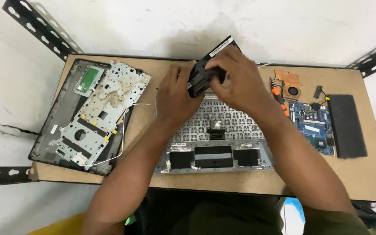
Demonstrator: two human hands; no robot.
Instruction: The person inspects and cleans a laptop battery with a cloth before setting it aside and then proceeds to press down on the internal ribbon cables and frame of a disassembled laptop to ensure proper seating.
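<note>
At the upper centre of the frame, the left hand [175, 93] and right hand [240, 82] both clamp their fingers on a long black rectangular battery pack [205, 72], held tilted above the upturned silver laptop keyboard frame [214, 148] on the brown bench [153, 178].

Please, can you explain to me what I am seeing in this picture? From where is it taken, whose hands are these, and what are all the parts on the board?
The picture comes from a camera worn on a person's head, looking down at their own two bare hands over a small brown board. No machine is working here.

The left hand and the right hand together hold a long black battery-like part, lifted above an opened laptop keyboard shell that lies upside down.

To the left lies a dark laptop cover with a silver metal plate on it. To the right lie an orange-handled screwdriver, a copper cooling fan, a blue circuit board and a dark foam pad.
</note>
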